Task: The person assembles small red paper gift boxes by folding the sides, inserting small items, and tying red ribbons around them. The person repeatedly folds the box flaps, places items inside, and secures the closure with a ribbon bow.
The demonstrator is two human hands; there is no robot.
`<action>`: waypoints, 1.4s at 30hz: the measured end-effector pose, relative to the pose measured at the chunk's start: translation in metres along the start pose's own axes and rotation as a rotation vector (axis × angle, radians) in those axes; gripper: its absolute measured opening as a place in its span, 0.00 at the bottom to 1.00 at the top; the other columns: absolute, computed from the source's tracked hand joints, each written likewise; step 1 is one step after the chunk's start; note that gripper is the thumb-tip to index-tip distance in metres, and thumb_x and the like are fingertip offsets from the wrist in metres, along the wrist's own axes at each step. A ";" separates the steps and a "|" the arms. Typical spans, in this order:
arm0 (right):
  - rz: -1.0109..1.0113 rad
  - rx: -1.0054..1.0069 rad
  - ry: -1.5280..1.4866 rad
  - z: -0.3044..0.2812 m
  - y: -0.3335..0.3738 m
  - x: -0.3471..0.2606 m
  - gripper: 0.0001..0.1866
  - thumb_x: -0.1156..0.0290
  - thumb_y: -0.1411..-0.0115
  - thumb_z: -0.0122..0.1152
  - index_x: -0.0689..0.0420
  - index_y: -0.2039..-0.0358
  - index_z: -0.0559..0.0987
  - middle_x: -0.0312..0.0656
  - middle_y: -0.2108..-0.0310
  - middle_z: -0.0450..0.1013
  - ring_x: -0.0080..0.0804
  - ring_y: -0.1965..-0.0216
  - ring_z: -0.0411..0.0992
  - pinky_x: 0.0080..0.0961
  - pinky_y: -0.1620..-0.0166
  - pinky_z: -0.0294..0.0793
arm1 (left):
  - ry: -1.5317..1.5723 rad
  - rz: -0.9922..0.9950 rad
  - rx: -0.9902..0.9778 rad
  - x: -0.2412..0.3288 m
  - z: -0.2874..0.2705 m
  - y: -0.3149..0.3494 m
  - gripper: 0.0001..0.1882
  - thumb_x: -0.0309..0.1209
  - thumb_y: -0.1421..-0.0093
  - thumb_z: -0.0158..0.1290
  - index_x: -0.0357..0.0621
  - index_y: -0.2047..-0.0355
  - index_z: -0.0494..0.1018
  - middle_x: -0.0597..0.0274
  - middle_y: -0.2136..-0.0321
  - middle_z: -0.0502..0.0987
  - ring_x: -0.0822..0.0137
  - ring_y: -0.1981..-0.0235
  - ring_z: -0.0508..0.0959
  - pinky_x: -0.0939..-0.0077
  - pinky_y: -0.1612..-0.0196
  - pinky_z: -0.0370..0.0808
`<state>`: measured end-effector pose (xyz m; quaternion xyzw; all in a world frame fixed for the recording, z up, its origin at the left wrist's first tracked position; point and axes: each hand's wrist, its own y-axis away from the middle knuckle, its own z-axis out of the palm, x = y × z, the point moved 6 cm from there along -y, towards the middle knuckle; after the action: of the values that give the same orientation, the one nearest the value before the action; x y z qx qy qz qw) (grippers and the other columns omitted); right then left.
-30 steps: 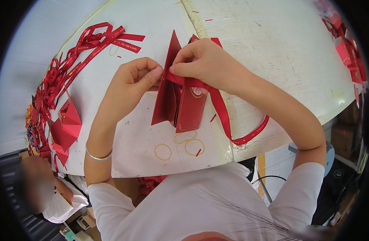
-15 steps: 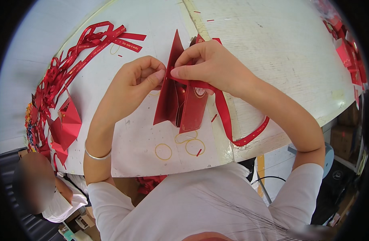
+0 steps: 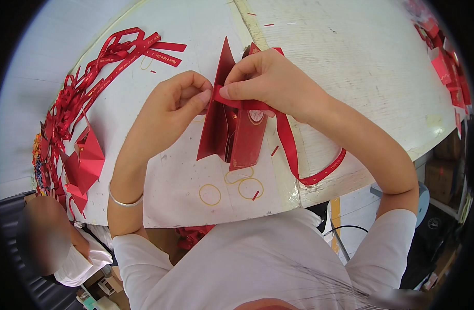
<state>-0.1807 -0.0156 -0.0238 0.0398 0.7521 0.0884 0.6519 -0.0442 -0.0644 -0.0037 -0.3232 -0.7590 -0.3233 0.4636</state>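
Note:
A red folded card box (image 3: 249,137) stands on the table in front of me, its two panels spread apart at the top. A red printed ribbon (image 3: 287,139) runs from its left panel across the gap, over the right panel, and curls down onto the table. My right hand (image 3: 262,77) pinches the ribbon between thumb and fingers just inside the left panel. On that panel's outer face, my left hand (image 3: 182,103) has thumb and fingertips closed at the spot where the ribbon meets it. Whatever lies between those fingertips is too hidden to make out.
A heap of red ribbons (image 3: 74,103) lies at the left, beside folded red card pieces (image 3: 84,160). Yellow rubber bands (image 3: 210,195) and small red scraps dot the white table (image 3: 350,62). More red boxes (image 3: 446,67) sit at the far right. Another person (image 3: 74,258) is at lower left.
My right hand has shifted very slightly, and the ribbon across the gap now shows its flat side more broadly. The left hand and the box stay nearly still.

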 end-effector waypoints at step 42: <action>0.140 0.034 -0.357 -0.096 0.143 0.007 0.12 0.65 0.37 0.51 0.61 0.66 0.76 0.36 0.79 0.71 0.17 0.87 0.56 0.14 0.81 0.55 | -0.715 0.184 0.456 0.006 0.004 0.009 0.23 0.19 0.43 0.46 0.41 0.46 0.64 0.43 0.70 0.75 0.48 0.72 0.75 0.64 0.68 0.70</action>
<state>-0.2844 0.1183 0.0083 0.1179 0.6213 0.1122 0.7665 -0.0414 -0.0553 0.0017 -0.3704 -0.8919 0.0276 0.2579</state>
